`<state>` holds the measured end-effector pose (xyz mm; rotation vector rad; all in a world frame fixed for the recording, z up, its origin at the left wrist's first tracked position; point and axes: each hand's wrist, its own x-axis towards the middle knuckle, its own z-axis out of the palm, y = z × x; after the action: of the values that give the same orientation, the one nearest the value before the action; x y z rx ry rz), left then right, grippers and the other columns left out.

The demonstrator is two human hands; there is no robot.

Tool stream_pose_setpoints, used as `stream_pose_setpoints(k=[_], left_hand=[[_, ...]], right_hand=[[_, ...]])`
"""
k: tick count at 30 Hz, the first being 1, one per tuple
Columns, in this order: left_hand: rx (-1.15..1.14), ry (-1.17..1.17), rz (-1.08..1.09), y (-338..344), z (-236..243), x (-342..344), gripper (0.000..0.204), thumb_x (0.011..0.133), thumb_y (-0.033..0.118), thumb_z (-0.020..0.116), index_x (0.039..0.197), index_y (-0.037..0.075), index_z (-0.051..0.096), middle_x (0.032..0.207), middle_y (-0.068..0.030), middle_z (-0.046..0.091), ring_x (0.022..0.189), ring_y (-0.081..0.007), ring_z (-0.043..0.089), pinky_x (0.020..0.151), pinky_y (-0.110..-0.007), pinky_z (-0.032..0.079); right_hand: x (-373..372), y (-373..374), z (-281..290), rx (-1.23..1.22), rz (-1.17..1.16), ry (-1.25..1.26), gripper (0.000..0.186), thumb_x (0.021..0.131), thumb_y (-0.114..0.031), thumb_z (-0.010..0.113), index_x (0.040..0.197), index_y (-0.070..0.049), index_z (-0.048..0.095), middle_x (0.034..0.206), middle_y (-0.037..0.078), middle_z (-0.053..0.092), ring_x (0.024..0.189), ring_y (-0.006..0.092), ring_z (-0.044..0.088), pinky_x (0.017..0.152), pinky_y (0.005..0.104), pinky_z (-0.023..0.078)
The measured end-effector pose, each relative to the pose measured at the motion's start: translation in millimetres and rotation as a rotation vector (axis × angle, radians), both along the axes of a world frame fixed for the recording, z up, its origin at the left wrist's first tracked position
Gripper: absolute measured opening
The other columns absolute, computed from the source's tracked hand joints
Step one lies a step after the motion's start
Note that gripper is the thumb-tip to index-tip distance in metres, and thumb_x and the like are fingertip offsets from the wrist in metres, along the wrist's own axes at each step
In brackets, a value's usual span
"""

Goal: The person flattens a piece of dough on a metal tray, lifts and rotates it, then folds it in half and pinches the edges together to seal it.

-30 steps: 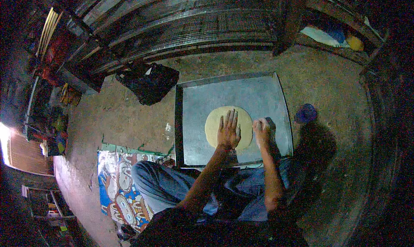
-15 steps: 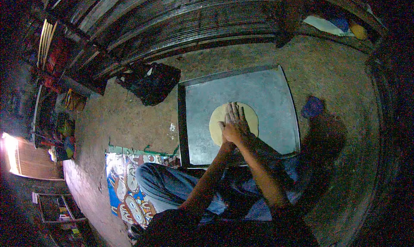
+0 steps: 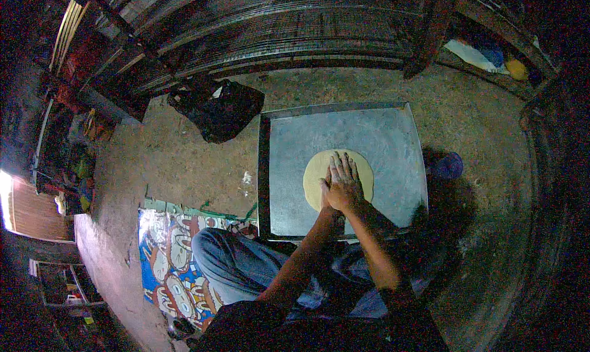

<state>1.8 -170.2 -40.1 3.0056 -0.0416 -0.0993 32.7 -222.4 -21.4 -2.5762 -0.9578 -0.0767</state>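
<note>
A round, flat, pale yellow sheet of dough lies on a shallow grey metal tray. My right hand rests flat on top of my left, its fingers stretched toward the far side of the dough. Beneath it, my left hand presses against the dough; only its near edge shows, and most of its fingers are covered. Neither hand grips anything. Both forearms reach in from the lower edge, over my crossed legs in blue jeans.
Left of the tray's far corner sits a black plastic bag. A small purple-blue object stands beyond the tray's right side. A colourful cartoon-printed mat lies at my left. Dark slatted wooden furniture runs along the far side.
My stacked hands have slid slightly back toward me and to the right on the dough. The whole view has also shifted and turned a little.
</note>
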Motion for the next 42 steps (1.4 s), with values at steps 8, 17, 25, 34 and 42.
stream_pose_setpoints(k=[8, 17, 25, 34, 42], left_hand=[[-0.058, 0.03, -0.074, -0.8, 7.6, 4.5, 0.08, 0.08, 0.028, 0.057, 0.148, 0.005, 0.021, 0.155, -0.015, 0.015, 0.145, -0.0318, 0.008, 0.116, -0.051, 0.005], [-0.366, -0.219, -0.027, 96.8, -10.1, 2.1, 0.075, 0.085, 0.026, 0.058, 0.143, -0.005, 0.021, 0.147, -0.0306, 0.022, 0.137, -0.0474, 0.018, 0.112, -0.052, 0.019], [-0.519, -0.007, 0.143, 95.2, 33.3, 10.1, 0.072, 0.082, 0.023, 0.064, 0.14, -0.004, 0.032, 0.136, -0.0267, 0.044, 0.121, -0.0407, 0.046, 0.102, -0.045, 0.035], [-0.784, -0.251, 0.198, 114.9, 21.5, 27.5, 0.033, 0.076, 0.019, 0.076, 0.097, 0.0, 0.058, 0.072, -0.0099, 0.064, 0.065, -0.0198, 0.061, 0.058, -0.032, 0.047], [-1.023, -0.218, 0.362, 102.3, 30.5, 27.3, 0.031, 0.078, 0.015, 0.074, 0.096, -0.002, 0.056, 0.063, -0.0079, 0.062, 0.055, -0.0179, 0.061, 0.053, -0.031, 0.048]], right_hand=[[17.7, -11.8, -5.0, 0.24, -0.064, 0.235, 0.059, 0.094, -0.036, 0.048, 0.138, 0.002, 0.037, 0.149, 0.021, 0.028, 0.14, 0.0372, 0.022, 0.115, 0.0487, 0.016], [39.2, -73.5, -8.3, 0.316, -0.224, 0.188, 0.059, 0.081, -0.028, 0.068, 0.128, 0.002, 0.047, 0.124, 0.025, 0.055, 0.115, 0.0398, 0.053, 0.1, 0.043, 0.042], [61.9, -54.2, -0.8, 0.327, -0.304, 0.324, 0.051, 0.078, -0.032, 0.07, 0.114, 0.001, 0.056, 0.111, 0.022, 0.06, 0.103, 0.039, 0.058, 0.091, 0.0426, 0.046], [73.1, -51.5, -25.1, 0.287, -0.264, 0.236, 0.043, 0.078, -0.029, 0.071, 0.107, -0.001, 0.057, 0.1, 0.016, 0.059, 0.097, 0.0328, 0.054, 0.086, 0.0425, 0.043], [69.2, -46.2, -15.2, 0.314, -0.385, 0.325, 0.037, 0.076, -0.025, 0.075, 0.098, 0.0, 0.059, 0.097, 0.016, 0.057, 0.098, 0.0321, 0.053, 0.086, 0.0404, 0.042]])
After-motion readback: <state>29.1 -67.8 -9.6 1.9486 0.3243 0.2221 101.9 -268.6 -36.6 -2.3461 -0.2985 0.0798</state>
